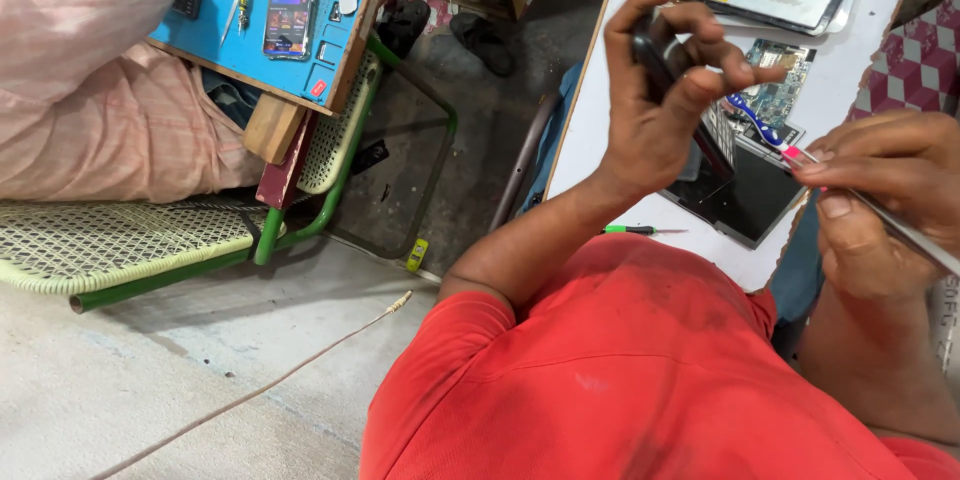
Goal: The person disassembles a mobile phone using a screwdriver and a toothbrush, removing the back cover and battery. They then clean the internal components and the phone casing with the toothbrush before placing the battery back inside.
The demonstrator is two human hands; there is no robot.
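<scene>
In the head view, upper right of centre, the left hand [665, 90] grips a dark phone [655, 58] above the white table [850, 80], while the right hand [880, 195] at the right edge pinches metal tweezers [905, 230] near a circuit board [775, 100].

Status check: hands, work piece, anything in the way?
Left hand grips dark phone. Right hand pinches tweezers beside it. Circuit board on table beneath; nothing between them.

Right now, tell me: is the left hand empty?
No. The left hand grips a dark phone-like device above the white table.
</scene>
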